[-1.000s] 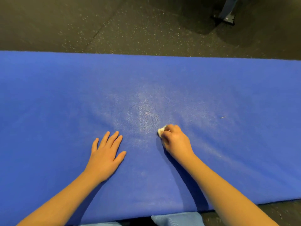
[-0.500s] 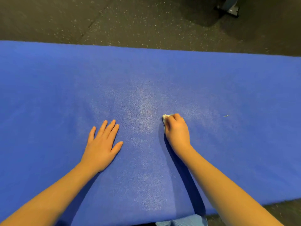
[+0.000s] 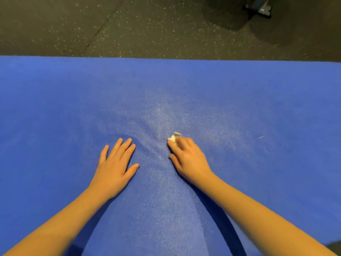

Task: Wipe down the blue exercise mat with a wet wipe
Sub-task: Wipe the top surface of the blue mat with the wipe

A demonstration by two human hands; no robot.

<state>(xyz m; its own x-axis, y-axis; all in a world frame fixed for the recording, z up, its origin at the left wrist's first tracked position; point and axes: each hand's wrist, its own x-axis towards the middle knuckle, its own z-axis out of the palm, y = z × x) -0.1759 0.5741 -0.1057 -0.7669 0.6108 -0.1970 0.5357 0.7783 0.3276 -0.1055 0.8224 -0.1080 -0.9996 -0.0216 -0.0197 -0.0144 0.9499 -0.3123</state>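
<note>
Now the right hand (image 3: 190, 159) presses the wipe (image 3: 174, 137) with flatter fingers than before; left hand (image 3: 114, 167) stays flat on the mat (image 3: 258, 98).

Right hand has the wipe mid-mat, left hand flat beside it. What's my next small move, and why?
Probably sweep the right hand and wet wipe rightward across the mat to the small speck: it lies on a stretch without the damp-looking sheen seen in the centre, while the left hand pins the mat flat.
</note>
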